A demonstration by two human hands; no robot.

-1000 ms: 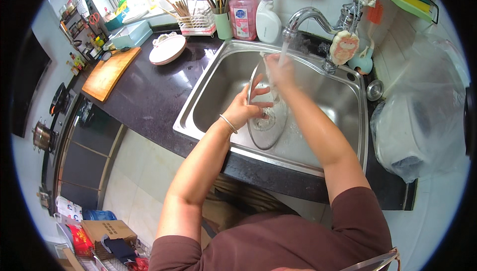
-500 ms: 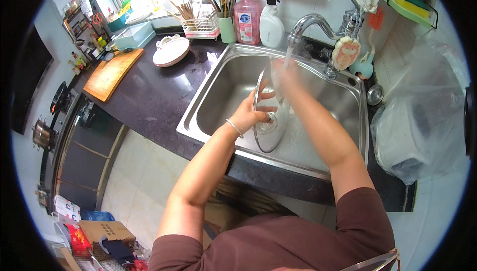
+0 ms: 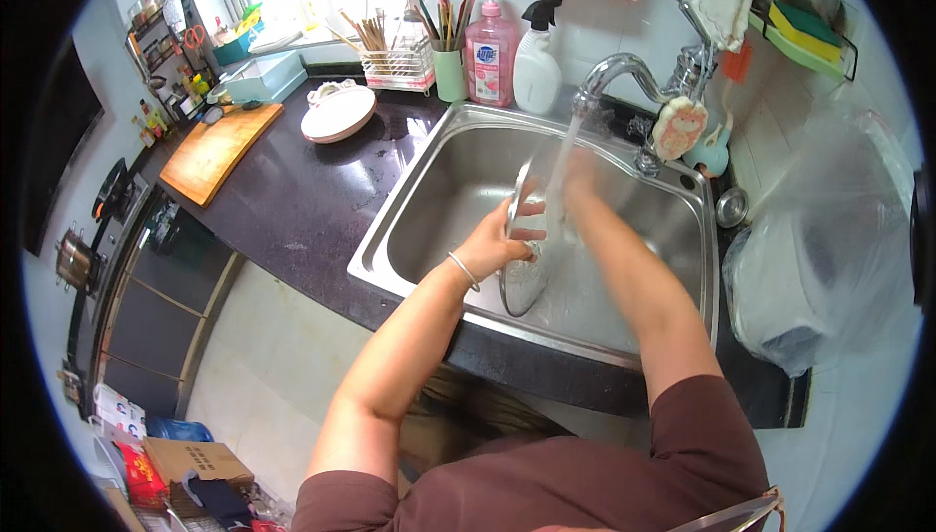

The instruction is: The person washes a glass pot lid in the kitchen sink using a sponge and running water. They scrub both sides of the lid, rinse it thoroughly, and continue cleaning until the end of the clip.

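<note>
Over the steel sink (image 3: 369, 251), my left hand (image 3: 493, 242) grips a clear glass pot lid (image 3: 527, 286) with a metal rim. The lid is tilted up almost on its edge, and my fingers curl around its knob side. Water (image 3: 566, 147) runs from the curved chrome faucet (image 3: 618, 66) down onto or just beside the lid. On the lid's right side, close to the stream, my right hand (image 3: 582, 179) is smeared by motion. Its fingers do not show clearly, nor whether they hold anything.
Behind the sink stand a pink pump bottle (image 3: 490, 59), a white spray bottle (image 3: 537, 64) and a green cup (image 3: 449, 74) of utensils. To the left are a white bowl (image 3: 339, 115) and a wooden cutting board (image 3: 219, 154). A plastic-covered appliance (image 3: 780, 288) stands at the right.
The lid and both hands sit slightly lower in the picture, and the view has shifted a little. My right hand remains blurred beside the lid, and the water still runs.
</note>
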